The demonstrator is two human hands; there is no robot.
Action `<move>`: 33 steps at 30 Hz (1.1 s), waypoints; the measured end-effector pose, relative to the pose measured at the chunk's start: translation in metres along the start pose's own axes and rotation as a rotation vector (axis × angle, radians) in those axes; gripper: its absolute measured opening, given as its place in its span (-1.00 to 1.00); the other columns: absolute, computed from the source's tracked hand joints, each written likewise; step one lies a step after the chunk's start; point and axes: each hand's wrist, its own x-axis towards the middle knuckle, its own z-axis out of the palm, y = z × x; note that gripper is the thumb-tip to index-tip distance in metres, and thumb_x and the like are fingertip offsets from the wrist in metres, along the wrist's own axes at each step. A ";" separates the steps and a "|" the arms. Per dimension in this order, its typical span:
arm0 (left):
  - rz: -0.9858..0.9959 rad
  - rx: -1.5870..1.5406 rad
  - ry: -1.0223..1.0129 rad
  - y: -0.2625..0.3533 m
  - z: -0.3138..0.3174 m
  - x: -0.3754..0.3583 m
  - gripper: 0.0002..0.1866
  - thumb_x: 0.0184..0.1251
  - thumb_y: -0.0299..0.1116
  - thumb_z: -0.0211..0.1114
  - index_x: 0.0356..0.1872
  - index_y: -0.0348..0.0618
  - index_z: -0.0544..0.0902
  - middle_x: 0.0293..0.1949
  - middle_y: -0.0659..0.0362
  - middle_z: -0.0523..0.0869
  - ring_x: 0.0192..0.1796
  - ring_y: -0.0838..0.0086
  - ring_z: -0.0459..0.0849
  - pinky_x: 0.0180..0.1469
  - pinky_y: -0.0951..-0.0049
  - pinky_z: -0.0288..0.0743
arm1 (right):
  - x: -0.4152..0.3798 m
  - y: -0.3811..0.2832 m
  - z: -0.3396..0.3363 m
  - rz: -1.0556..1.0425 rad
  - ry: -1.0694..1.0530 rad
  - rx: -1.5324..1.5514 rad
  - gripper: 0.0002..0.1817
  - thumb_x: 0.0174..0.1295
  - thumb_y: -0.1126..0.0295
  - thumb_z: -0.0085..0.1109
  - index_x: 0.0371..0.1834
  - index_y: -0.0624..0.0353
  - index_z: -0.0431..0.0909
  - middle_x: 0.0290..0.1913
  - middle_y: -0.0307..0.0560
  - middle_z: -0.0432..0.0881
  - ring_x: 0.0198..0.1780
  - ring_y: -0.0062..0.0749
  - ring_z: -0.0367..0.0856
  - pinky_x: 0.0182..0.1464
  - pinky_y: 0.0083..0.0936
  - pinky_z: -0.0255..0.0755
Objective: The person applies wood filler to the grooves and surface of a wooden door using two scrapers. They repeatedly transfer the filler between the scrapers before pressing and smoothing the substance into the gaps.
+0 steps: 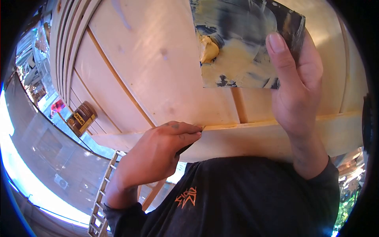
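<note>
My left hand (158,152) is closed around a small dark scraper (184,149). Its tip is pressed into the seam where a pale wooden rail (252,138) meets the planked wooden panel (158,67). My right hand (296,87) is raised against the panel and grips a flat board (241,43) smeared with dark and yellowish streaks. A lump of yellow filler (208,49) sits on the board's left edge. Most of the scraper's blade is hidden by my fingers.
A brown labelled can (81,117) rests on the panel at the left. A light wooden ladder (103,189) stands below my left forearm. A grey floor and bright daylight lie at the lower left, and my black shirt (237,197) fills the bottom.
</note>
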 end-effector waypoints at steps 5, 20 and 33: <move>0.055 0.005 -0.140 -0.004 -0.016 0.011 -0.48 -0.16 -0.84 0.11 -0.05 -0.36 0.66 0.01 -0.07 0.68 0.04 0.05 0.67 0.09 0.26 0.55 | 0.003 -0.006 0.011 -0.054 0.009 0.026 -0.76 0.45 0.41 -0.02 0.07 0.29 0.45 -0.12 -0.28 0.59 -0.12 -0.75 0.48 -0.03 -0.73 0.35; 0.150 0.532 0.016 0.044 -0.036 -0.001 -0.63 -0.02 -0.61 0.20 -0.10 -0.27 0.68 -0.01 0.06 0.70 0.05 0.22 0.68 0.06 0.26 0.55 | 0.010 -0.012 0.013 -0.088 0.073 0.119 -0.71 0.42 0.37 -0.02 0.08 0.33 0.41 -0.22 -0.29 0.51 -0.24 -0.75 0.37 -0.15 -0.73 0.27; 0.331 0.885 -0.154 0.059 -0.002 0.026 -0.78 0.20 -0.46 0.21 -0.18 -0.38 0.66 -0.14 0.07 0.65 -0.03 0.27 0.63 -0.01 0.31 0.52 | 0.015 0.001 0.017 -0.244 0.095 0.066 -0.77 0.43 0.40 -0.05 0.03 0.31 0.42 -0.28 -0.35 0.47 -0.28 -0.76 0.34 -0.19 -0.73 0.27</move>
